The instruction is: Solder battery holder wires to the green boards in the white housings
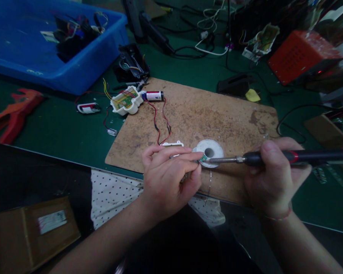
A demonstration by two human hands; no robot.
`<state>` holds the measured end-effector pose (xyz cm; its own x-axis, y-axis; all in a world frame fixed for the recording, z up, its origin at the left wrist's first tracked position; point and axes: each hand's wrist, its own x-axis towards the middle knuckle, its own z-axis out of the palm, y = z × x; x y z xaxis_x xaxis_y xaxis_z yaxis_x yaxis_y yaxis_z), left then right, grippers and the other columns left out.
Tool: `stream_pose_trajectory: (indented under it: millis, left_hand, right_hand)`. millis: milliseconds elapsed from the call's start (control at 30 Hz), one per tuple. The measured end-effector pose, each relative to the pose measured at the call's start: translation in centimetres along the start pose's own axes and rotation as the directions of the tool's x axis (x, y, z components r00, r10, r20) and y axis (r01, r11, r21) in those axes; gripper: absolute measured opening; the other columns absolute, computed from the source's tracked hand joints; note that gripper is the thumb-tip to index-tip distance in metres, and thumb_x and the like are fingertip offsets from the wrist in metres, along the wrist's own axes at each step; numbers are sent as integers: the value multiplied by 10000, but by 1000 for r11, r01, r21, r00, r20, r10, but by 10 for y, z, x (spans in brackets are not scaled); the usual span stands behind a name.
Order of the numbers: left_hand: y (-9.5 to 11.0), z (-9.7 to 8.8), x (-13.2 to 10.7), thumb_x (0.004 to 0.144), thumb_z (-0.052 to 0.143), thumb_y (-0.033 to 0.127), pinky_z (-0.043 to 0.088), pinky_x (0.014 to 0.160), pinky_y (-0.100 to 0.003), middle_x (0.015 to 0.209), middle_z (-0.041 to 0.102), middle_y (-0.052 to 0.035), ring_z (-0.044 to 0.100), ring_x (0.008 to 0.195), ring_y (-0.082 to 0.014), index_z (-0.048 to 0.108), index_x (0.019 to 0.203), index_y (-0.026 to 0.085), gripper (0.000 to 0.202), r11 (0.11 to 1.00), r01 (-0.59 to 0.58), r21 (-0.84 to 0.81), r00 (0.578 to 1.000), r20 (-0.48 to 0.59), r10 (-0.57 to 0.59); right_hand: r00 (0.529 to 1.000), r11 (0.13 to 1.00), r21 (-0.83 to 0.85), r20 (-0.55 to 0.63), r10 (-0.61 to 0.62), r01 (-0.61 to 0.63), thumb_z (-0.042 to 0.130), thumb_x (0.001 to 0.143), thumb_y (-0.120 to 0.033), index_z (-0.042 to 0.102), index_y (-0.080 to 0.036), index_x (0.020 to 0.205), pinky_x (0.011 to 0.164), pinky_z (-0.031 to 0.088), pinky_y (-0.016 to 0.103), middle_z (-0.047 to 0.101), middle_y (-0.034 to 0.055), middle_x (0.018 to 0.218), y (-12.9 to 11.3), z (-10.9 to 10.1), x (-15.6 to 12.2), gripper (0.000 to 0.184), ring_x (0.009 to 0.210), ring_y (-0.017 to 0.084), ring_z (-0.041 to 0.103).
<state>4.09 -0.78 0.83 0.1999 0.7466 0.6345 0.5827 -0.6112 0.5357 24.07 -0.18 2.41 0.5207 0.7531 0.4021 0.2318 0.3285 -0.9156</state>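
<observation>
Soldering iron (303,156) — tip at small board (203,158)

The left hand (167,179) is pinching a small green circuit board (203,157) between thumb and fingertips, against a white solder spool (215,149). The right hand (274,177) is gripping a black-handled soldering iron with a red band (303,156), and its metal tip is reaching the board. Both hands are working over a brown speckled fibreboard mat (217,110). On the mat, a cylindrical white-labelled battery (154,95) is lying beside a white plastic housing (126,102).
</observation>
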Motion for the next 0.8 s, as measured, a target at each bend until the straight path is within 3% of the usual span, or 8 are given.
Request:
stream_pose_trajectory:
  millis: [800]
  left_hand:
    - [-1, 0, 0, 886, 736, 170, 403, 987, -469, 989, 846, 66, 783, 951, -207, 693, 866, 266, 107, 999, -14, 36, 1000, 6, 14]
  right_hand:
    - [999, 1000, 15, -27, 18, -18, 738, 775, -273, 591, -211, 622, 346, 293, 252, 530, -81, 430, -1, 3, -2, 221, 324, 88, 410]
